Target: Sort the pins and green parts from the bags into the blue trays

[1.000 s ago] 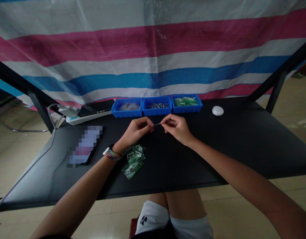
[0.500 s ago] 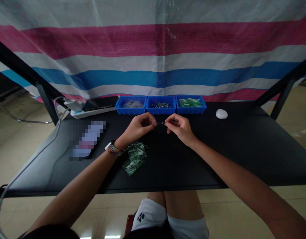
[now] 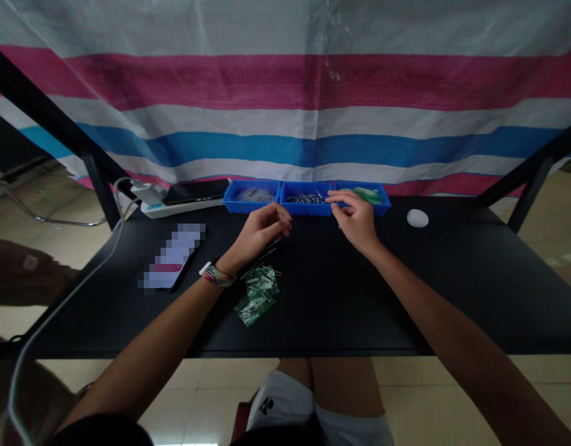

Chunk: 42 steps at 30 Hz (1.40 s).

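Observation:
My left hand (image 3: 264, 231) hovers low over the table with its fingers curled together; what they hold, if anything, is hidden. Several thin metal pins (image 3: 267, 253), like blind rivets, lie on the black table just below it. Small green clear packets (image 3: 255, 308) with pale slender pieces inside lie nearer the front edge. My right hand (image 3: 357, 220) is at the front of the blue bins, thumb and fingers apart, partly covering the right one. In the middle blue bin (image 3: 304, 209) is a heap of loose metal pins (image 3: 305, 198).
The left blue bin (image 3: 251, 206) holds clear plastic bags; green packets (image 3: 370, 195) fill the right one. A white power strip (image 3: 162, 209) with a dark phone (image 3: 196, 191) stands behind another phone (image 3: 176, 257). A white mouse (image 3: 417, 218) sits right. Another person's brown clothing (image 3: 25, 272) shows left.
My hands have parted from the thin metal pin they held between them. The right hand moved up to the bins, the left slightly down. Another person has come into view at left.

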Available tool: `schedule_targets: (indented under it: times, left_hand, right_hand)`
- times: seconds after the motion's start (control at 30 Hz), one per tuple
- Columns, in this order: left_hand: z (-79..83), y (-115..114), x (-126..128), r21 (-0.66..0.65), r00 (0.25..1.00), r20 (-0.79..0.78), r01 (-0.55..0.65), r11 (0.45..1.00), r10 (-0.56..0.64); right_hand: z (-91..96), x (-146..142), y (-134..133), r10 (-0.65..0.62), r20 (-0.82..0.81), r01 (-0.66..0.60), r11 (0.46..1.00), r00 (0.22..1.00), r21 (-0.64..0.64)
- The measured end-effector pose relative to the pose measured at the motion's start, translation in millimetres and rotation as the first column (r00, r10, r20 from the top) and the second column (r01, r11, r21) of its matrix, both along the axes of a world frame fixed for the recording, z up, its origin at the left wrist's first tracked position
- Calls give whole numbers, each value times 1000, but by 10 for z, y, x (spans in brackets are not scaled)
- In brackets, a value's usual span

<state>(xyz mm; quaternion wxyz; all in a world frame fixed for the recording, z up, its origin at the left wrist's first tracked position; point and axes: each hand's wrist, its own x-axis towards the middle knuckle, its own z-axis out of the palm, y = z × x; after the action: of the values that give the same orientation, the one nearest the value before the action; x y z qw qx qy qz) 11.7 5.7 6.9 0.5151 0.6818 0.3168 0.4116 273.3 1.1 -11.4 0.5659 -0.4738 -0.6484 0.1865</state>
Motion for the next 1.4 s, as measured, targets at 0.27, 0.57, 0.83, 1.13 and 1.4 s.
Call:
schedule_targets:
  times: [0.27, 0.57, 0.83, 1.13, 1.4]
  left_hand:
    - [-25, 54, -19, -22, 996, 76, -52, 998, 53]
    - [-37, 115, -53, -27, 992, 84, -91, 995, 93]
    - [-53, 119, -44, -38, 994, 74, -77, 996, 80]
    - [-69, 120, -38, -56, 994, 74, -75, 996, 79]
    - [-71, 137, -42, -60, 994, 66, -79, 995, 83]
  right_hand:
    - [-147, -367, -451, 246, 246, -254, 967, 938, 2]
    - [-134, -1160, -924, 430, 764, -608, 791, 481, -63]
    - [-197, -1159, -888, 398, 770, -555, 829, 498, -70]
    - [-196, -1157, -839, 432, 716, -552, 830, 548, -77]
    - [-207, -1236, -800, 359, 776, -564, 826, 518, -5]
